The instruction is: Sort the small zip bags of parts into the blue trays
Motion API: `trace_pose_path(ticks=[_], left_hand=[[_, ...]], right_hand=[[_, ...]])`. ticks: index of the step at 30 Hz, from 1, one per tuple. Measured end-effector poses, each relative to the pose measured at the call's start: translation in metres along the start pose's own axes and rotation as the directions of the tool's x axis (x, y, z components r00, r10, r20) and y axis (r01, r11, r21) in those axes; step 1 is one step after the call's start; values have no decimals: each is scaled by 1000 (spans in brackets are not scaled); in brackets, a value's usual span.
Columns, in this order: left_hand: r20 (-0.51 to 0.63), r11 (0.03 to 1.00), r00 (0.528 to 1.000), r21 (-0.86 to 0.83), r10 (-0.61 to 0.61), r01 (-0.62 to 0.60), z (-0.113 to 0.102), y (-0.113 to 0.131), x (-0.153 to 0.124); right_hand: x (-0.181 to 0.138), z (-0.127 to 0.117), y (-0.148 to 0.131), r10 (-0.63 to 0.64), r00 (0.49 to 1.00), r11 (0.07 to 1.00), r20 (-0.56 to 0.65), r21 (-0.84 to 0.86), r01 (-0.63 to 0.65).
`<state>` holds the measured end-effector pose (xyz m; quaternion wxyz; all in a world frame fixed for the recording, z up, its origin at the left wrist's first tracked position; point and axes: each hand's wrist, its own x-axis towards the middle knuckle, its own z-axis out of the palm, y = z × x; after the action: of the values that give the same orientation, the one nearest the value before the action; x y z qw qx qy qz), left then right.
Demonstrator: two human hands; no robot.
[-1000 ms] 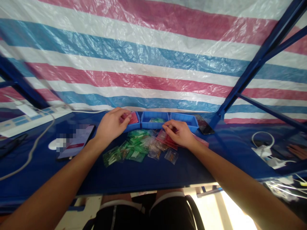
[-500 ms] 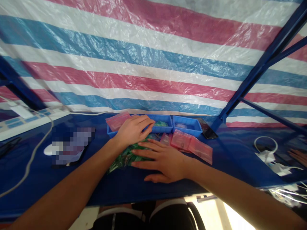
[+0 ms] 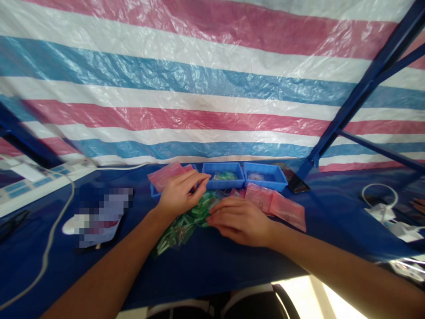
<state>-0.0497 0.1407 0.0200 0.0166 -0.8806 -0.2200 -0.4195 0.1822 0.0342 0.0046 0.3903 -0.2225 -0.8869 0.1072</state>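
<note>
A loose pile of small green plastic packets (image 3: 181,228) lies on the blue table before me. Above its upper left side is my left hand (image 3: 181,192), thumb and fingers drawn together; whatever they pinch is hidden. My right hand (image 3: 244,221) rests at the pile's right edge, fingers curled and close together, their tips by the packets. Whether a packet is in them cannot be made out. Pink plastic bags (image 3: 288,209) lie to the right of the pile, and more pink bags (image 3: 164,176) lean over the left blue bin (image 3: 154,191), partly behind my left hand.
A middle blue bin (image 3: 229,183) holds green packets, and a right blue bin (image 3: 267,182) holds something pale. Beside it lies a dark phone (image 3: 299,182). At left are a blurred-out device (image 3: 108,217), a white rounded object (image 3: 69,225) and a cable (image 3: 46,257). White chargers (image 3: 381,212) lie right.
My right hand has drawn right and its spread fingers have curled together, uncovering more of the green pile. My left fingers stay pinched. The view has shifted slightly.
</note>
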Motion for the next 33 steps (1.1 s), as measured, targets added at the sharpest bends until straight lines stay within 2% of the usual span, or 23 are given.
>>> trace_pose_path(ticks=[1, 2, 4, 6, 7, 9, 13, 16, 18, 20, 23, 25, 27, 33], left_hand=[[-14, 1000, 1000, -5, 1, -1, -1, -1, 0], [-25, 1000, 1000, -2, 2, -2, -2, -1, 0], [-46, 1000, 999, 20, 0, 1, -4, -2, 2], [-63, 998, 998, 64, 20, -15, -6, -2, 3], [-65, 995, 997, 88, 40, -35, -7, -2, 4], [-53, 986, 994, 139, 96, -88, -7, 0, 7], [41, 968, 983, 168, 181, -186, -9, 8, 12], [90, 963, 970, 131, 226, -236, -8, 12, 12], [75, 972, 974, 80, 216, -222, -6, 13, 10], [53, 983, 982, 32, 181, -183, -2, 12, 7], [39, 993, 992, 1, 122, -122, 3, 12, 5], [44, 996, 995, -15, 87, -86, 4, 14, 5], [51, 997, 996, -38, 67, -65, 5, 17, 6], [102, 995, 994, -82, -49, 58, 6, 27, 5]], right_hand=[[0, -1, 2, 128, 988, 988, -85, 92, -120], [1, -3, 6, 267, 950, 952, -160, 199, -234], [1, -7, 17, 509, 824, 825, -250, 415, -384], [0, -11, 29, 657, 702, 695, -276, 583, -421], [-1, -13, 35, 704, 658, 637, -268, 647, -418], [-2, -16, 44, 759, 604, 547, -242, 740, -391], [-3, -16, 51, 815, 548, 456, -191, 794, -401], [-3, -15, 48, 827, 551, 410, -109, 788, -459], [-3, -16, 43, 817, 570, 420, -88, 768, -483], [-2, -21, 37, 777, 612, 522, -149, 695, -494], [-2, -26, 30, 604, 743, 772, -289, 443, -456], [-3, -27, 29, 499, 816, 855, -292, 318, -409], [-4, -24, 30, 463, 844, 878, -270, 272, -394], [-6, -18, 30, 494, 860, 846, -129, 300, -441]])
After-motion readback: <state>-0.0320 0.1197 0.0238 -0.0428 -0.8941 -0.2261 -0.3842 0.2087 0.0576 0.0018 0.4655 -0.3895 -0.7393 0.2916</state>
